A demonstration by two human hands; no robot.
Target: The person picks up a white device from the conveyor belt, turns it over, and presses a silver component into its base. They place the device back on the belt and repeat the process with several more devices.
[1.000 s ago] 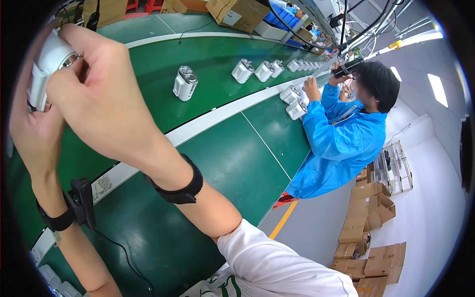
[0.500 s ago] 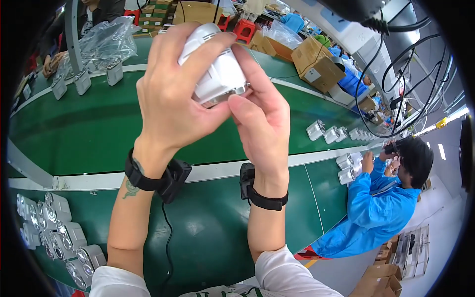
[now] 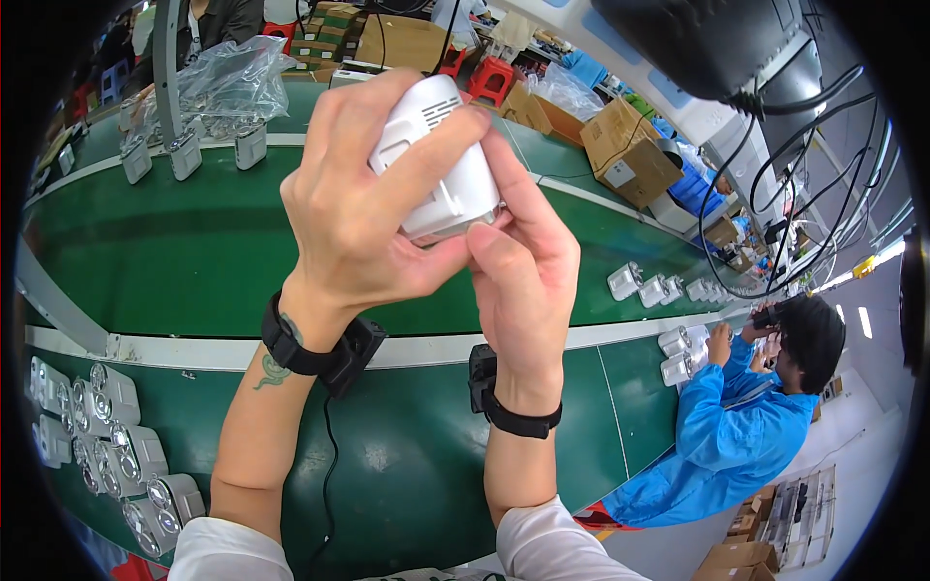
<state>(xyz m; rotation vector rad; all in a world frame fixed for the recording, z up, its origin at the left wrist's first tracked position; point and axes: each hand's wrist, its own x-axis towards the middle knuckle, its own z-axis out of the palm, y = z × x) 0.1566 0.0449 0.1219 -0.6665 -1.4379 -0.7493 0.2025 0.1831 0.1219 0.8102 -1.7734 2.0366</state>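
Observation:
A white, rounded plastic housing (image 3: 453,201) with vent slots is held up in both hands above the green work surface. Wrapped over it from the left is my left hand (image 3: 339,203), its fingers across the side and top. At its lower right edge, the fingers and thumb of my right hand (image 3: 528,266) close on the housing. Most of its lower end is hidden by my fingers. Both wrists wear black straps with a small black box.
Several similar white units with shiny round ends (image 3: 116,445) stand at the near left. More units (image 3: 625,281) line the belt (image 3: 174,252) at right. A co-worker in a blue jacket (image 3: 736,416) sits at the right. Black cables (image 3: 751,184) hang at upper right.
The housing has turned in my hands, so its vent slots show more plainly and its shiny lower end shows less. Both hands still hold it and appear slightly lower and farther right.

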